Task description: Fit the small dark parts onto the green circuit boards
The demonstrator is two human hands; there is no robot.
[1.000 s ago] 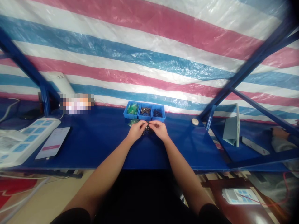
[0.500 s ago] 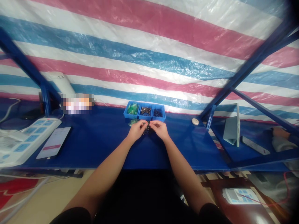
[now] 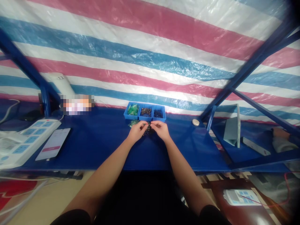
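My left hand (image 3: 137, 130) and my right hand (image 3: 160, 129) meet close together over the blue table (image 3: 98, 143), fingertips pinched. What sits between the fingers is too small to name. Below the fingertips lies a pile of small dark pieces (image 3: 148, 132), partly hidden by the hands. Just behind stand three joined blue bins: the left one holds green pieces (image 3: 133, 109), the middle one small metallic pieces (image 3: 146, 111), the right one dark pieces (image 3: 158, 113). A few green pieces (image 3: 133, 123) lie on the table in front of the left bin, beside my left hand.
To the left are a large white power strip (image 3: 28, 140) and a phone (image 3: 53, 144). A small round beige object (image 3: 195, 122) lies at the right. Farther right stand a propped tablet (image 3: 232, 128) and another phone (image 3: 256, 146), near a person's sleeve (image 3: 282, 143). Blue metal posts (image 3: 47, 100) frame the table.
Both hands stay in nearly the same place, fingertips still pinched together over the dark pile. The bins and other things have not moved.
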